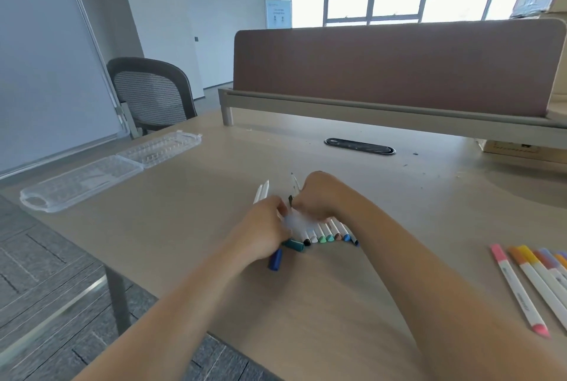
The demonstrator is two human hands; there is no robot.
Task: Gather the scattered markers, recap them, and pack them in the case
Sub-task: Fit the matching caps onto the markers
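Note:
My left hand (264, 228) and my right hand (319, 195) meet over a bunch of white-bodied markers (329, 233) lying side by side in the middle of the table, their green, blue, brown and black caps pointing toward me. The left hand grips several of them; a dark blue cap (275, 259) and a teal cap (294, 244) stick out below it, two white ends (261, 192) above. The right hand pinches a dark-tipped marker (294, 187). The spot between the hands is blurred. An open clear plastic case (101, 170) lies at far left.
A second row of markers (535, 276) with pink, orange, yellow and purple caps lies at the table's right edge. A brown desk divider (395, 67) closes off the back, with a black cable slot (359, 146) before it. A mesh chair (152, 95) and a whiteboard (46, 67) stand at left.

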